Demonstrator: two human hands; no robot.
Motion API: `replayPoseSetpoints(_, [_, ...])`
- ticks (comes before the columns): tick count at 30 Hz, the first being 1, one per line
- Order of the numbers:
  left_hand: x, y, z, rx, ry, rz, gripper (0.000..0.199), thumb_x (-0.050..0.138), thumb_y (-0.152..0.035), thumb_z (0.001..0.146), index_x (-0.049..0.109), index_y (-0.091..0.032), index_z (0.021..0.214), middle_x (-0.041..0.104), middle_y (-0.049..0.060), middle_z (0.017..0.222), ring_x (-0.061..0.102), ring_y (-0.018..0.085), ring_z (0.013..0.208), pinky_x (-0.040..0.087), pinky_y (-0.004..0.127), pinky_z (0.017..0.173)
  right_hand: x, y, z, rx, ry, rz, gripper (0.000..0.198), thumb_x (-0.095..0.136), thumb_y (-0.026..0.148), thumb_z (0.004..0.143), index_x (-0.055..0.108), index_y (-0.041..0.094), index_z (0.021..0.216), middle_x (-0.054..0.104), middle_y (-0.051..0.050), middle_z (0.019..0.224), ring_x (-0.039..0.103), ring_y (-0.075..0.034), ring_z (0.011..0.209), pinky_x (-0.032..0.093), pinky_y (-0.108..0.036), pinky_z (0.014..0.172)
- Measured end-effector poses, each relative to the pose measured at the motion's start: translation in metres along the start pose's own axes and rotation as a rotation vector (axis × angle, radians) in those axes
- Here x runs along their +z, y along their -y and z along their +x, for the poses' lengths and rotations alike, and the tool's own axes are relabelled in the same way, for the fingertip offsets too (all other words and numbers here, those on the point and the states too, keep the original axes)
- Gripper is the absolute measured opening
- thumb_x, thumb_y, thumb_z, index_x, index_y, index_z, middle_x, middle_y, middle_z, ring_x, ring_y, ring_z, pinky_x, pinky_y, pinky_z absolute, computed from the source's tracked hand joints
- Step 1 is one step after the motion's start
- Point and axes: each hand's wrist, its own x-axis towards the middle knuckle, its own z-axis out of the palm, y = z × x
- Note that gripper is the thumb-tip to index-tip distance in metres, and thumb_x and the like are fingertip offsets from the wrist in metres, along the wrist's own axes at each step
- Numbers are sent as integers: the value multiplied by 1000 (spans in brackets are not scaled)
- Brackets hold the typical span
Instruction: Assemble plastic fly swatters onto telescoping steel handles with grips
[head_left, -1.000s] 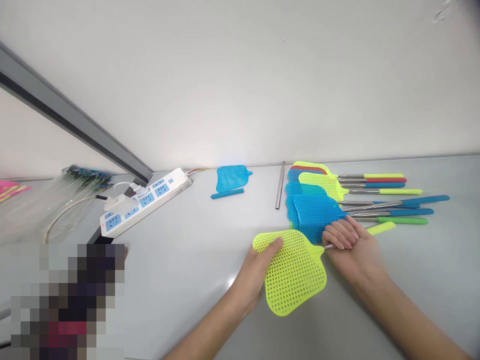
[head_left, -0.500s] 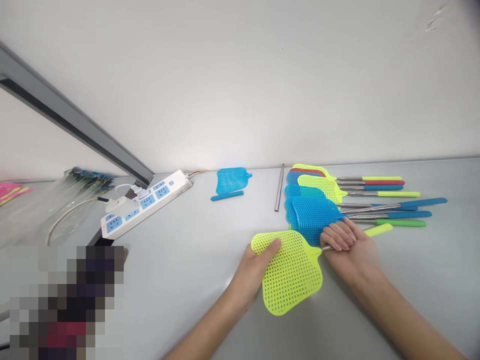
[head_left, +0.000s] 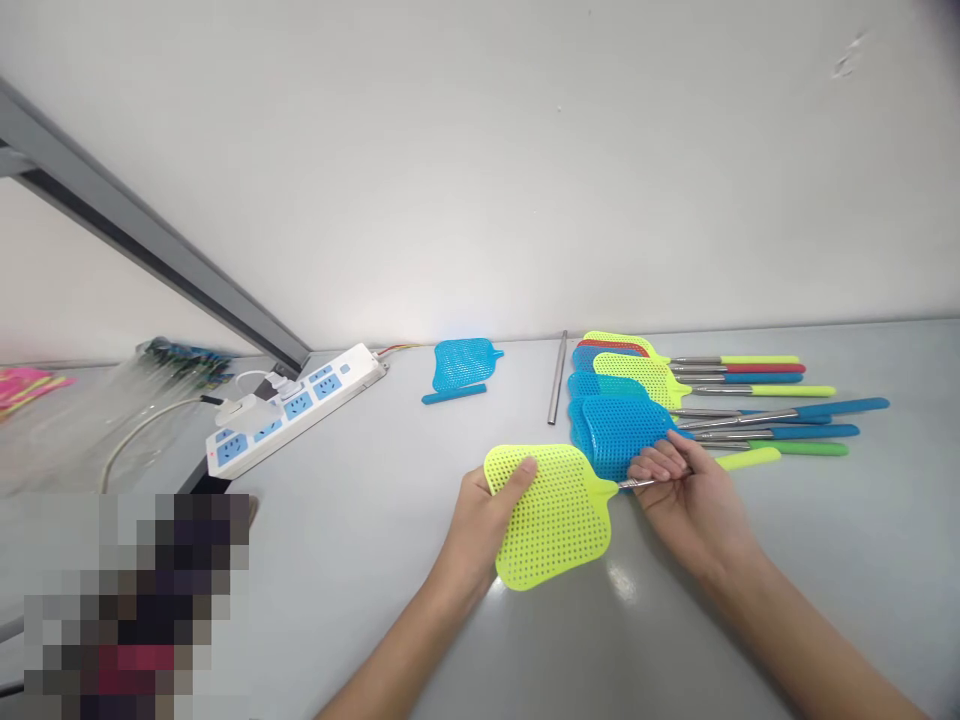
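A yellow-green fly swatter is held between my two hands above the table. My left hand pinches the left edge of its perforated head, thumb on top. My right hand has its fingers curled round the metal rod, with the yellow grip sticking out to the right behind it. Just beyond my right hand lies a pile of fly swatters with blue heads and blue or green grips. Further back are more, with yellow heads and red, blue and yellow grips.
A loose blue swatter head and a blue grip lie near the wall, with a metal rod to their right. A white power strip with plugs and clear plastic bags are at left, beside a grey metal post.
The yellow-green swatter has shifted left and slightly up with both hands on it, and its head has tilted a little. The other swatters lie as before.
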Motion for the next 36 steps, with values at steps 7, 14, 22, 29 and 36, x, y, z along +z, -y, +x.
replayPoseSetpoints(7, [-12, -5, 5, 66, -87, -41, 37, 57, -41, 70, 60, -14, 94, 66, 9, 78, 62, 18, 63, 47, 26, 54, 6, -7, -5, -57, 70, -385, 18, 51, 30, 75, 48, 17, 62, 44, 1, 64, 45, -11, 59, 43, -24, 55])
replayPoseSetpoints(14, [-13, -3, 10, 82, -87, -57, 36, 57, -41, 69, 60, -14, 92, 66, 7, 74, 61, 15, 59, 46, 24, 55, 6, -9, -7, -161, 88, -506, 13, 58, 28, 70, 51, 17, 68, 46, 1, 64, 45, -10, 54, 39, -21, 46])
replayPoseSetpoints(22, [-15, -4, 12, 69, -109, -29, 40, 54, -45, 70, 60, -13, 93, 64, 8, 75, 59, 16, 60, 43, 24, 51, 3, -6, -5, -153, 173, -538, 18, 64, 23, 66, 53, 18, 80, 50, 2, 62, 49, -10, 57, 42, -21, 52])
replayPoseSetpoints(29, [-14, 1, 13, 187, -53, 100, 27, 49, -39, 75, 60, -14, 70, 55, 0, 61, 48, 9, 53, 36, 19, 52, 2, 10, 6, -280, 63, -485, 22, 69, 19, 60, 55, 17, 76, 51, 2, 60, 51, -9, 54, 46, -19, 51])
replayPoseSetpoints(36, [-12, 1, 11, 178, -79, 178, 26, 45, -38, 76, 58, -15, 73, 48, -3, 55, 41, 6, 44, 33, 19, 47, -8, 44, 22, -391, -54, -493, 14, 65, 15, 61, 55, 15, 71, 50, 2, 58, 50, -8, 50, 46, -17, 46])
